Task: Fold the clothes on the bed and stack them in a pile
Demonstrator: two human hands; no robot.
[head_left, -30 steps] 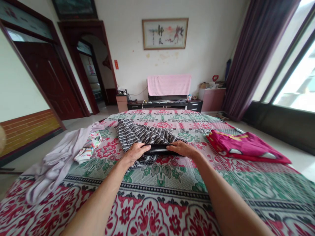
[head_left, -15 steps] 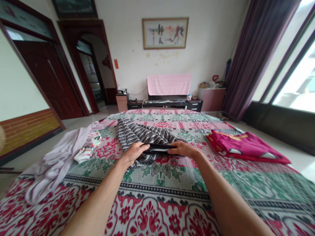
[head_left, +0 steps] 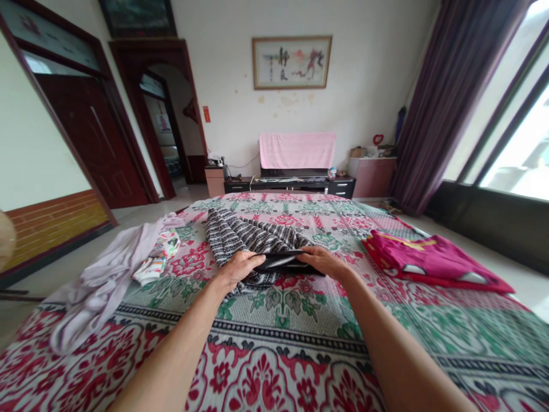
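Note:
A black-and-white patterned garment (head_left: 244, 232) lies bunched on the bed, its black waistband (head_left: 283, 264) facing me. My left hand (head_left: 240, 269) pinches the band's left end, thumb on top. At the right end, my right hand (head_left: 323, 260) grips the same band, its fingers partly hidden behind the edge. Between both hands the band is stretched sideways and gapes slightly, with a pale strip showing inside. The rest of the cloth spreads away behind the hands, towards the far left.
A floral bedspread (head_left: 274, 337) covers the bed. To the left lie a pale lilac garment (head_left: 111, 257) and a small multicoloured printed cloth (head_left: 156, 260). Folded magenta clothing (head_left: 446, 260) rests on the right. Beyond the bed stands a low black cabinet (head_left: 341, 187).
The waistband's opening gapes a little differently, its lower edge now apart from my right fingertips. Both hands keep hold of the band. The whole view has shifted slightly.

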